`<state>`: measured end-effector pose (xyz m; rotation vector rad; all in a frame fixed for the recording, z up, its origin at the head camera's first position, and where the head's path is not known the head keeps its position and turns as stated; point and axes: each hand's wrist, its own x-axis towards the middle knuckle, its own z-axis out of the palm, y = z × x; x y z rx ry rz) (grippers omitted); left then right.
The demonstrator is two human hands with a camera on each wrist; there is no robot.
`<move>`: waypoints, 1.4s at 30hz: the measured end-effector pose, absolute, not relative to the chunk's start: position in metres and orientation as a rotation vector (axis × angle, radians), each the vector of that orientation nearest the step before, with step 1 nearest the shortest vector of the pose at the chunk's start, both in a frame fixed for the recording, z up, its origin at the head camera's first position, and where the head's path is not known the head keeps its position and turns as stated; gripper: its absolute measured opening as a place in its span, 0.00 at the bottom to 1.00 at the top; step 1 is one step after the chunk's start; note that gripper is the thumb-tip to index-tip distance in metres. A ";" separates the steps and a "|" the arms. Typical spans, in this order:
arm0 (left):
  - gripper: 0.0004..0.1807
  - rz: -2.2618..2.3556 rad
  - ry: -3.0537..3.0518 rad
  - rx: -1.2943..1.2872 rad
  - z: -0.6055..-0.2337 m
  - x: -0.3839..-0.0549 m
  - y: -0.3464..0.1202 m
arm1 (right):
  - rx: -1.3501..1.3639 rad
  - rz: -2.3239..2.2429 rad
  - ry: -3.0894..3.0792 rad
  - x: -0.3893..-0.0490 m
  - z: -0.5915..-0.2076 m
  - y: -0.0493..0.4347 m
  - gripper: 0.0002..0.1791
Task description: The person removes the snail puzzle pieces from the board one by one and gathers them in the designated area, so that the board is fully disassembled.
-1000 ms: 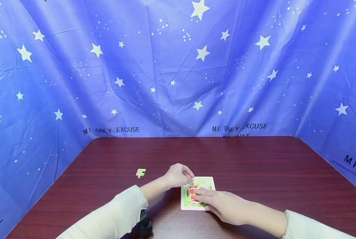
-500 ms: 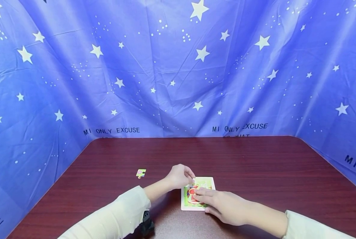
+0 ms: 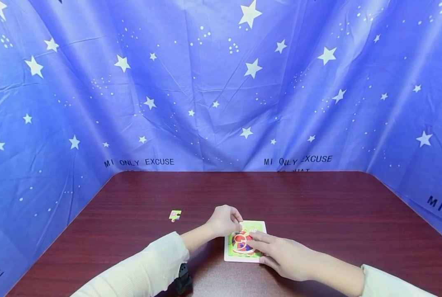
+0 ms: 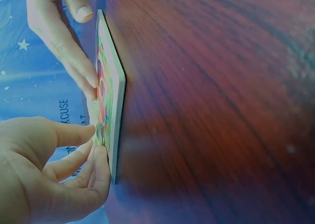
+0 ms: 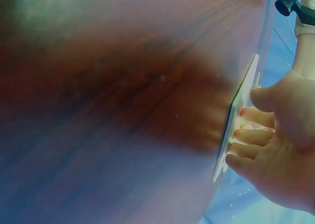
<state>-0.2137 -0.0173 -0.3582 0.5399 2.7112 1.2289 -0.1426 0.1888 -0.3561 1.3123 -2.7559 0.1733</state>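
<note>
A small jigsaw puzzle board [image 3: 243, 260] with a pale border and a green and red picture lies flat on the table. My left hand [image 3: 224, 220] is at its far left corner, thumb and fingertips pinching a greenish puzzle piece [image 4: 100, 134] right at the board's surface; the fingers mostly hide that piece. From the right, my right hand [image 3: 284, 253] reaches over the board with extended fingers, fingertips at the picture and thumb by the near edge. Seen from the right wrist, those fingers [image 5: 253, 135] meet the board's face.
A loose puzzle piece [image 3: 175, 215], green and pink, lies on the table left of the board. The dark red wooden table [image 3: 317, 198] ends at a blue star-patterned curtain [image 3: 206, 82]. A black wrist device [image 3: 183, 278] sits under the left sleeve.
My right hand has drawn slightly to the right, uncovering more of the red picture. The left hand stays at the corner almost unmoved.
</note>
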 end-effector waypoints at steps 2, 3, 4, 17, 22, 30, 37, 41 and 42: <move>0.04 1.226 2.717 0.545 -0.358 -0.213 -0.017 | 1.311 0.183 -2.769 -0.142 -0.357 0.189 0.25; 0.04 1.220 2.727 0.550 -0.357 -0.213 -0.017 | 1.310 0.186 -2.771 -0.142 -0.358 0.189 0.25; 0.04 1.217 2.733 0.550 -0.358 -0.213 -0.016 | 1.309 0.192 -2.773 -0.142 -0.358 0.189 0.25; 0.04 1.273 2.721 0.401 -0.358 -0.215 -0.012 | 1.328 0.220 -2.812 -0.143 -0.355 0.189 0.25; 0.03 1.377 2.610 0.264 -0.352 -0.216 -0.010 | 1.340 0.227 -2.822 -0.144 -0.355 0.191 0.25; 0.07 1.236 2.705 0.213 -0.345 -0.218 -0.007 | 1.349 0.250 -2.842 -0.146 -0.354 0.191 0.25; 0.06 1.262 2.731 0.261 -0.347 -0.217 -0.005 | 1.382 0.216 -2.836 -0.147 -0.353 0.191 0.26; 0.04 1.294 2.730 0.212 -0.345 -0.216 -0.006 | 1.392 0.199 -2.826 -0.148 -0.353 0.191 0.27; 0.03 1.321 2.717 0.192 -0.345 -0.217 -0.006 | 1.393 0.198 -2.826 -0.148 -0.353 0.191 0.27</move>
